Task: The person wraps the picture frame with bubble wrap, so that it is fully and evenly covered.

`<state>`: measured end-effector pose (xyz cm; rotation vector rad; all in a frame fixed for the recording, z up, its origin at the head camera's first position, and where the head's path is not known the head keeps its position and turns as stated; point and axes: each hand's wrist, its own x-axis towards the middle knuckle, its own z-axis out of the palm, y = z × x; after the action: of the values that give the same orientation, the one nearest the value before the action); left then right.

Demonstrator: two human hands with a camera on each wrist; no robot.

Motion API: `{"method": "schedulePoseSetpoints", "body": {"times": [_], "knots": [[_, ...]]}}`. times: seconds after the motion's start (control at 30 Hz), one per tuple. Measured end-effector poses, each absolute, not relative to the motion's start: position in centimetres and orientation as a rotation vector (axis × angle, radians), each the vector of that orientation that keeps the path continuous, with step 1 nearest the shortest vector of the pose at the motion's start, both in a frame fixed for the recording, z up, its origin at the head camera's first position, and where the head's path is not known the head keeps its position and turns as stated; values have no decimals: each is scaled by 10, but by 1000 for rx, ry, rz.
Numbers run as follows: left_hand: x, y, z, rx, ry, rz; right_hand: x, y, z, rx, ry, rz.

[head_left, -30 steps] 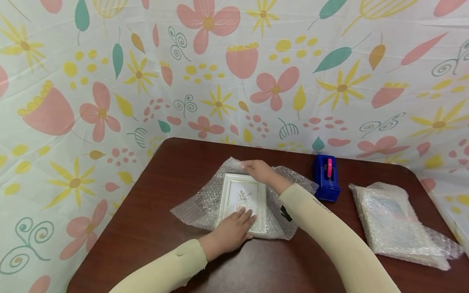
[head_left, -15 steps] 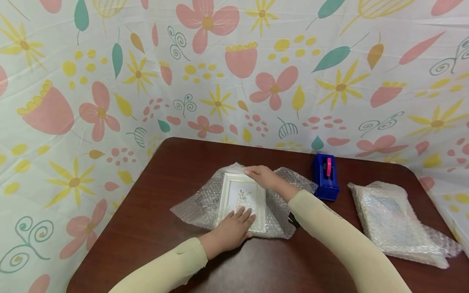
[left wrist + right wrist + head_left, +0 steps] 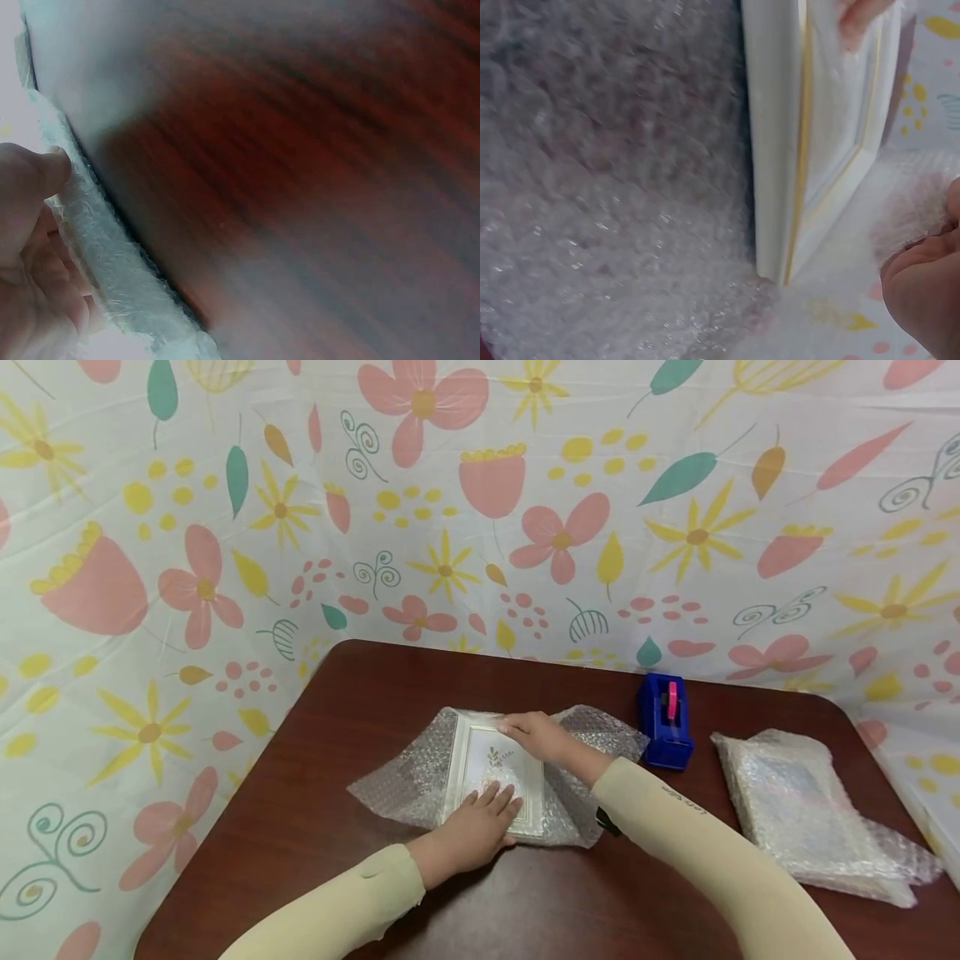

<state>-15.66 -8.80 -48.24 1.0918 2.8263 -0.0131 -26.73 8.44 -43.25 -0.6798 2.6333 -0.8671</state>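
Note:
A white picture frame [image 3: 459, 768] with a thin gold line and a leaf-sprig print lies face up on a spread sheet of bubble wrap [image 3: 408, 781]. My left hand [image 3: 468, 835] presses on its near part, fingers straight and spread over wrap folded there. In the left wrist view, the thumb [image 3: 54, 171] lies against the wrapped near edge. My right hand [image 3: 536, 735] pinches the far flap of the wrap over the frame's top edge. The right wrist view shows this hand [image 3: 926, 281] with fingers curled on the wrap, beside the frame's corner [image 3: 776, 262].
A blue tape dispenser [image 3: 666, 727] with a pink tape roll stands behind the right forearm. Farther right lies a bubble-wrapped flat package [image 3: 795, 818]. The dark wood table [image 3: 360, 693] meets a flower-printed cloth [image 3: 450, 527] at the back and left.
My right hand has brought the far flap of bubble wrap down and toward me over the frame's top. The left hand stays in place.

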Motion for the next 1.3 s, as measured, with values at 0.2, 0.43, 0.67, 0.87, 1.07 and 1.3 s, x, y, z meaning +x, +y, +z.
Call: {"method": "schedulePoseSetpoints", "body": {"times": [0.2,0.43,0.67,0.87,1.07,1.3], "knots": [[-156,-88,-479,1081,2812,-35,-257,89,-433,-803,2665,-846],[-157,-88,-482,1111,2819,-49,-254,87,-447,-863,2677,-775],[-159,-87,-482,1084,2801,-38,-249,86,-462,-941,2709,-680],[-158,-88,-484,1081,2796,-32,-246,84,-470,-978,2691,-651],[-158,-89,-484,1101,2805,-43,-245,83,-473,-1026,2730,-552],[-158,-90,-483,1108,2811,-26,-244,85,-477,-979,2708,-541]]}}
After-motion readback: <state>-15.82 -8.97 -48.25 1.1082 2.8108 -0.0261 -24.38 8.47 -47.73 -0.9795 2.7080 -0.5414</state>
